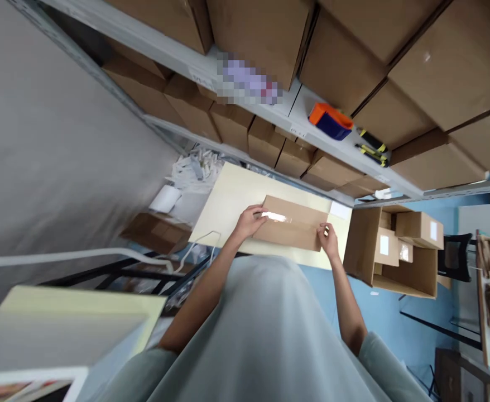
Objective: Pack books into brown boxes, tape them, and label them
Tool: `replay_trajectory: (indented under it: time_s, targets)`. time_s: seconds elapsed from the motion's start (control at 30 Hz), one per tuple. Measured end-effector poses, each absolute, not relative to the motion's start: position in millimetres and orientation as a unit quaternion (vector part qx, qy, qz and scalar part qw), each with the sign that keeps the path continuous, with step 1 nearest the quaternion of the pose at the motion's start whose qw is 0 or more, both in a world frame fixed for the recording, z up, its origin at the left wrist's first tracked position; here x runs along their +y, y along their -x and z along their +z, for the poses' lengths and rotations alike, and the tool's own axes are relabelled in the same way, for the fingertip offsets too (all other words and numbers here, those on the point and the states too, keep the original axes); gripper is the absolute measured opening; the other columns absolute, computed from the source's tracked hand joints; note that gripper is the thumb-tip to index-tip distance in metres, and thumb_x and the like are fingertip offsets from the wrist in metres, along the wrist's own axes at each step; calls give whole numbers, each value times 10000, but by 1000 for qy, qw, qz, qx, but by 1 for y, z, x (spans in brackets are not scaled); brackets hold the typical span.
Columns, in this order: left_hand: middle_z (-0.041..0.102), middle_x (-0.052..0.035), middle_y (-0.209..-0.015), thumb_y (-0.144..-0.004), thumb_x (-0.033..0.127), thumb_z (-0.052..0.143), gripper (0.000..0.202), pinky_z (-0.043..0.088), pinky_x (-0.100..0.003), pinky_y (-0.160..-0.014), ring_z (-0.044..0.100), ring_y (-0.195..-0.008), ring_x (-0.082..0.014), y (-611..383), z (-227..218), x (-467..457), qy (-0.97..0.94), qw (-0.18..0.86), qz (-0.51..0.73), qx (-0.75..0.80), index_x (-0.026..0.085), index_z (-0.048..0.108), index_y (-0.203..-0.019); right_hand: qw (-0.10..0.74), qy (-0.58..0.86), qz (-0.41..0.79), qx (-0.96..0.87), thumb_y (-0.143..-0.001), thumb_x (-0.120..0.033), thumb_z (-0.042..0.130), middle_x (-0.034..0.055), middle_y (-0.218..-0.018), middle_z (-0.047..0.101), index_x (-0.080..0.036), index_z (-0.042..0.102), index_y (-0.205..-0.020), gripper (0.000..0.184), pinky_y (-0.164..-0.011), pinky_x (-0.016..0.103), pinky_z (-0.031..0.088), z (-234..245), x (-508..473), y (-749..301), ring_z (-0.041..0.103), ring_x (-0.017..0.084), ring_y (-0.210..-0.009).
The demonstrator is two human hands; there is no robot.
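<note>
A long, flat cardboard box (292, 226) lies on the cream tabletop (215, 207) in front of me. Along its middle seam runs a strip of clear tape (277, 217), bright with reflected light near the left end. My left hand (251, 220) grips the box's left end, thumb and fingers bent at the seam. At the opposite end my right hand (327, 239) is closed, with its fingertips pinched at the box's right edge. Whether a tape end is between those fingertips is too small to tell.
Shelves with cardboard boxes (345, 61) overhang the table's far side, holding an orange-and-blue tape dispenser (331, 120) and yellow-black cutters (373, 148). A large open carton (360, 245) with smaller boxes stands at right. White scraps (197, 170) and a white roll (165, 199) lie left.
</note>
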State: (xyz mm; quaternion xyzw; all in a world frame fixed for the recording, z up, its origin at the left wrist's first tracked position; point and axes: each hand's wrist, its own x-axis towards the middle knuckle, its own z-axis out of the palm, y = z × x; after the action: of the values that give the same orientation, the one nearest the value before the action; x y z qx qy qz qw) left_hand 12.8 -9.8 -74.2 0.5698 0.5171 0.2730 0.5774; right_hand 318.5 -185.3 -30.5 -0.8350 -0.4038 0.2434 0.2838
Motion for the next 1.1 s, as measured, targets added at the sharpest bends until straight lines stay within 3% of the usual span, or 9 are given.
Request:
replay_trajectory:
  time_s: [0.1, 0.17, 0.3, 0.43, 0.6, 0.77, 0.9, 1.1]
  targets:
    - [767, -115, -1263, -809, 470, 749, 209, 533, -516, -1219, 698, -1297, -352, -16, -70, -3, -609, 522, 281, 527, 278, 808, -868, 225, 841, 133, -474, -965, -493, 593, 196, -1453, 673, -238, 682, -1235, 382, -1172, 560, 524, -3, -152, -327, 614, 367, -1422]
    - [744, -132, -1323, -845, 505, 717, 233, 499, -566, -1238, 675, -1319, -393, -22, -63, 5, -628, 470, 302, 541, 285, 796, -834, 222, 816, 66, -529, -1007, -480, 576, 197, -1505, 647, -232, 691, -1277, 384, -1218, 562, 487, 30, -112, -340, 568, 365, -1484]
    - [721, -150, -1374, -920, 538, 660, 301, 485, -568, -1235, 617, -1393, -410, -36, -24, 24, -654, 429, 354, 512, 278, 779, -827, 253, 746, -34, -615, -1075, -461, 494, 206, -1494, 650, -200, 658, -1352, 414, -1218, 549, 468, 112, -2, -365, 595, 354, -1422]
    - [710, -137, -1435, -970, 522, 630, 316, 494, -552, -1230, 626, -1398, -369, -52, 30, 45, -652, 448, 389, 473, 260, 774, -872, 187, 728, -39, -658, -1038, -402, 567, 247, -1382, 687, -136, 633, -1351, 415, -1197, 554, 458, 160, 104, -374, 620, 382, -1337]
    - [708, -114, -1467, -973, 449, 616, 253, 512, -532, -1221, 646, -1401, -341, -54, 71, 56, -621, 468, 434, 455, 263, 782, -934, 92, 792, 24, -603, -967, -343, 730, 286, -1371, 704, -122, 580, -1346, 464, -1131, 520, 504, 161, 167, -369, 691, 389, -1277]
    - [733, -112, -1430, -985, 468, 597, 289, 498, -485, -1235, 672, -1371, -310, -33, 75, 48, -592, 482, 462, 451, 258, 786, -928, 83, 818, 37, -568, -948, -298, 777, 310, -1297, 745, -100, 549, -1356, 509, -1115, 523, 498, 151, 170, -369, 715, 399, -1258]
    - [747, -121, -1407, -982, 537, 613, 335, 499, -485, -1233, 699, -1323, -305, -24, 70, 37, -565, 508, 466, 455, 250, 772, -914, 72, 814, 40, -575, -926, -387, 824, 308, -1223, 764, -106, 584, -1303, 529, -1129, 532, 468, 152, 167, -374, 713, 420, -1250]
    - [741, -124, -1416, -969, 559, 628, 344, 558, -478, -1171, 712, -1300, -304, -25, 67, 20, -553, 548, 454, 434, 254, 730, -848, 187, 776, 43, -601, -958, -609, 732, 227, -1105, 765, -146, 588, -1278, 581, -1005, 533, 530, 153, 127, -368, 716, 423, -1111]
